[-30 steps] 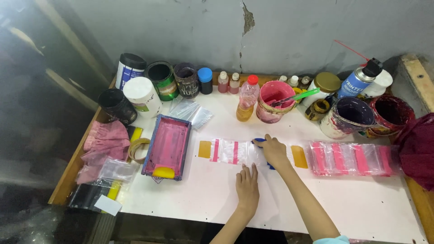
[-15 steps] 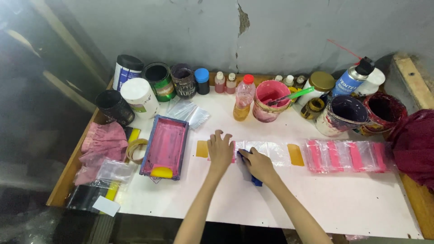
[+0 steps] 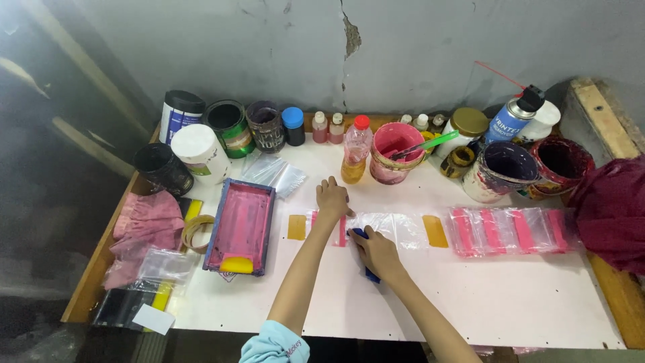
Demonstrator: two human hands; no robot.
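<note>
Pressing flat on a clear plastic bag (image 3: 393, 228) at the middle of the white surface (image 3: 510, 296), the left hand (image 3: 332, 199) lies open-palmed on the bag's left end. The right hand (image 3: 376, 252) is clenched around a blue tool (image 3: 366, 269) at the bag's near edge. A pink tray (image 3: 242, 225) sits just left, more pink-striped bags (image 3: 510, 230) to the right. Paint cans (image 3: 500, 171) and bottles (image 3: 356, 149) line the far edge.

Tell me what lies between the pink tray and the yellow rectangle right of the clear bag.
In the head view, between the pink tray and that yellow rectangle: another yellow patch, left hand, clear bag.
</note>
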